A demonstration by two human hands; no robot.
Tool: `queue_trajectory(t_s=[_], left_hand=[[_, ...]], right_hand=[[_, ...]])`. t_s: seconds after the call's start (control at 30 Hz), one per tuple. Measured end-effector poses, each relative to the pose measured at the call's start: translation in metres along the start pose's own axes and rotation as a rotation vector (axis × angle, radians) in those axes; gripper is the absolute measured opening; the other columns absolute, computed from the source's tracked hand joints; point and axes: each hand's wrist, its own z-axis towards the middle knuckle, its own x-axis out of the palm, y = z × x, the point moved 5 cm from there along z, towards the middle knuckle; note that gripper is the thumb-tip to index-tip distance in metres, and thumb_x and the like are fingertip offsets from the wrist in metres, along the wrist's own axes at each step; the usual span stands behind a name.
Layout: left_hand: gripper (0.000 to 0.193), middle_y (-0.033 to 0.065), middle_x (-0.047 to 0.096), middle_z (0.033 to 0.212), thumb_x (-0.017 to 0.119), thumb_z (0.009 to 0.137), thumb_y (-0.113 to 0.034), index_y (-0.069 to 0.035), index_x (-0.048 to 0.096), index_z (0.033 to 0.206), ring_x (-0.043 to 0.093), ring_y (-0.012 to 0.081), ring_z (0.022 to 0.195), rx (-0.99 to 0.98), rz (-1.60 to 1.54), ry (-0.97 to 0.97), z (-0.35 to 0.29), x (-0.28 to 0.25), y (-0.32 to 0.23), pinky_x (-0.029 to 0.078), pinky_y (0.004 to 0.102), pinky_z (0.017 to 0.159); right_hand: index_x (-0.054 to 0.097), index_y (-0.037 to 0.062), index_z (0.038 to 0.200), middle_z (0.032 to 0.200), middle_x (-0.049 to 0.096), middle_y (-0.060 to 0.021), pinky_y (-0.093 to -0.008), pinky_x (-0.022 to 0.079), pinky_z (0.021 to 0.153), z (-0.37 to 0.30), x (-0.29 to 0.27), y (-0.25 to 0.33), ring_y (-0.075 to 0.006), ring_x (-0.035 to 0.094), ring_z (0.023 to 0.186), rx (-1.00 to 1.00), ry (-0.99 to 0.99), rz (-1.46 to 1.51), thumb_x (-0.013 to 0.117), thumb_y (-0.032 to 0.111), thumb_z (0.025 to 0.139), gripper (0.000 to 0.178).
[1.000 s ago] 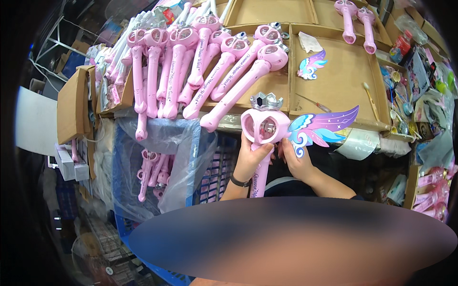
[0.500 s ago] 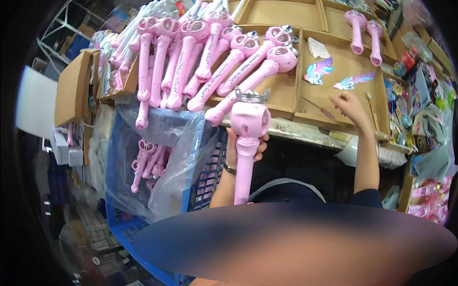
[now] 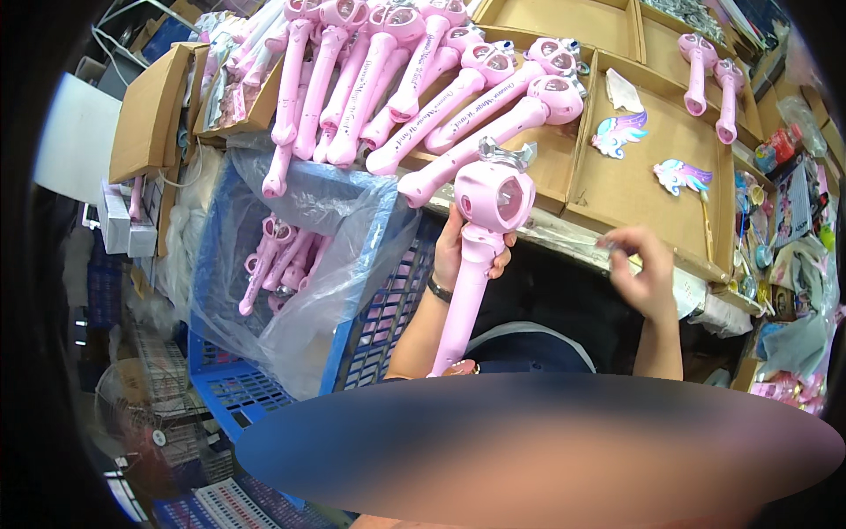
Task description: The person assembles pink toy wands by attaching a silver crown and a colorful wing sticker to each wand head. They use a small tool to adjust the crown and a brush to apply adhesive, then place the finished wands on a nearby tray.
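Observation:
A pink toy wand (image 3: 467, 295) with a silver crown on its head stands tilted in front of me. My left hand (image 3: 448, 254) is closed around it just below the round head. My right hand (image 3: 650, 269) is at the front edge of the bench, its fingers pinched on a thin-shafted tool (image 3: 568, 238), like a small screwdriver or awl. That tool's shaft points toward the wand's head and is partly blurred; its handle is hidden in my fingers. Two flat pony-shaped pieces, one upper (image 3: 619, 134) and one lower (image 3: 681, 176), lie in the cardboard tray (image 3: 639, 203).
Several pink wands (image 3: 361, 97) are piled across the bench at left. A blue plastic crate (image 3: 357, 256), lined with clear film, holds more wands beside my left arm. Two wand parts (image 3: 698, 75) lie at the far right. A brush (image 3: 708, 229) rests along the tray's right side.
My right hand has come back from the tray toward the wand, and the thin tool that lay there is now in its fingers. The wand's head has turned. The view has shifted.

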Motion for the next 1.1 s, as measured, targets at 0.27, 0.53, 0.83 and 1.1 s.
queue_trajectory(t_s=[0.27, 0.53, 0.83, 1.1], left_hand=[[0.079, 0.0174, 0.052, 0.091, 0.036, 0.086, -0.067, 0.004, 0.041, 0.121, 0.053, 0.0204, 0.059, -0.026, -0.046, 0.032, 0.001, -0.005, 0.004, 0.044, 0.0271, 0.04], [0.077, 0.0185, 0.054, 0.091, 0.033, 0.087, -0.066, 0.004, 0.043, 0.119, 0.055, 0.0216, 0.06, 0.009, 0.046, -0.007, 0.0, -0.003, 0.002, 0.046, 0.0272, 0.041], [0.078, 0.0136, 0.06, 0.087, 0.035, 0.084, -0.068, 0.002, 0.047, 0.115, 0.061, 0.0179, 0.062, 0.077, 0.444, -0.112, -0.008, 0.004, -0.01, 0.052, 0.028, 0.047], [0.077, 0.0135, 0.06, 0.087, 0.036, 0.083, -0.069, 0.002, 0.048, 0.112, 0.06, 0.018, 0.058, 0.081, 0.52, -0.109, -0.009, 0.012, -0.008, 0.051, 0.0277, 0.047]], right_hand=[[0.059, 0.0047, 0.094, 0.068, 0.057, -0.0071, -0.0319, 0.044, 0.049, -0.005, 0.029, 0.033, -0.023, 0.055, 0.055, -0.353, 0.008, -0.384, 0.068, 0.001, 0.065, 0.031], [0.059, 0.0045, 0.095, 0.07, 0.058, -0.0083, -0.0331, 0.044, 0.05, -0.011, 0.036, 0.023, -0.0242, 0.056, 0.056, -0.339, -0.021, -0.363, 0.069, 0.001, 0.068, 0.029], [0.059, 0.0039, 0.097, 0.071, 0.056, -0.0105, -0.0336, 0.043, 0.051, -0.025, 0.05, 0.005, -0.0268, 0.055, 0.057, -0.154, -0.048, -0.352, 0.064, 0.007, 0.078, 0.02], [0.058, 0.0008, 0.092, 0.058, 0.048, 0.0023, -0.0266, 0.042, 0.05, -0.036, 0.066, -0.047, -0.0114, 0.049, 0.053, 0.884, 0.085, 0.704, 0.054, 0.014, 0.091, 0.013]])
